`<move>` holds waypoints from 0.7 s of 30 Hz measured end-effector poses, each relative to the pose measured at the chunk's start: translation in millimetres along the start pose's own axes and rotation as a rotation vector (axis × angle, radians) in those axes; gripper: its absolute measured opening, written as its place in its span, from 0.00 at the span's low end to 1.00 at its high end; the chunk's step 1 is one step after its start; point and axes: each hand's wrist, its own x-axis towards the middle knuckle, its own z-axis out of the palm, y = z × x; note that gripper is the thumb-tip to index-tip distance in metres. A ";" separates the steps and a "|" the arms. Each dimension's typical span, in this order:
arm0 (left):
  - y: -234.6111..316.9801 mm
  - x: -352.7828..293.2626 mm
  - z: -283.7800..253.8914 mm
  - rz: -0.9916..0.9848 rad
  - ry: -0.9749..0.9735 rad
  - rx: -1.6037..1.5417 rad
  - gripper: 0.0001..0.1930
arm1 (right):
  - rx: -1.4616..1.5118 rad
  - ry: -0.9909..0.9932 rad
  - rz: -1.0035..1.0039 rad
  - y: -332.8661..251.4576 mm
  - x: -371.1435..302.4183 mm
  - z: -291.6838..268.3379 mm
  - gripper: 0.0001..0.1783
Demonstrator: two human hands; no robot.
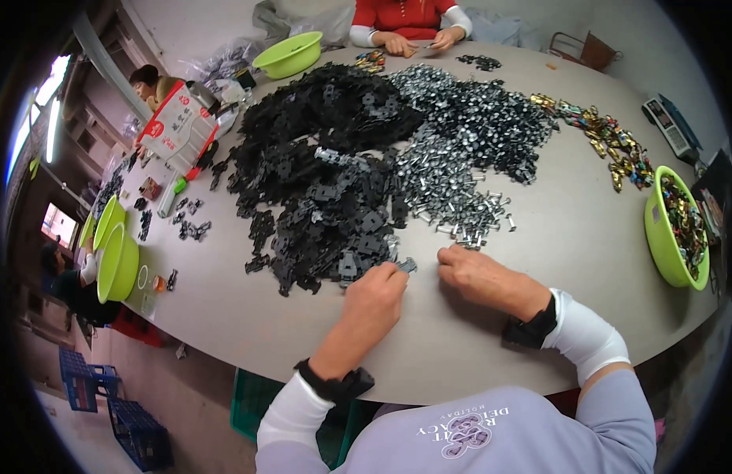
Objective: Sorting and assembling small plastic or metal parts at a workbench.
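Observation:
My left hand is closed on a small dark grey plastic part, whose end sticks out past the fingertips. It rests at the near edge of a large heap of black and grey plastic parts. To its right, my right hand has its fingers pressed together just below the loose end of a pile of silver metal pins with heads. What those fingers hold, if anything, is hidden. The two hands are a short way apart over the table.
Behind the pins lies a heap of silver and dark metal pieces. Colourful shiny pieces lie at right, near a green basin full of them. Another green basin stands at the back. Across the table, a person in red works.

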 end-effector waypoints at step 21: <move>-9.9 21.5 1.8 -0.120 -0.176 0.094 0.10 | 0.412 0.238 0.304 -2.5 -83.9 -0.5 0.11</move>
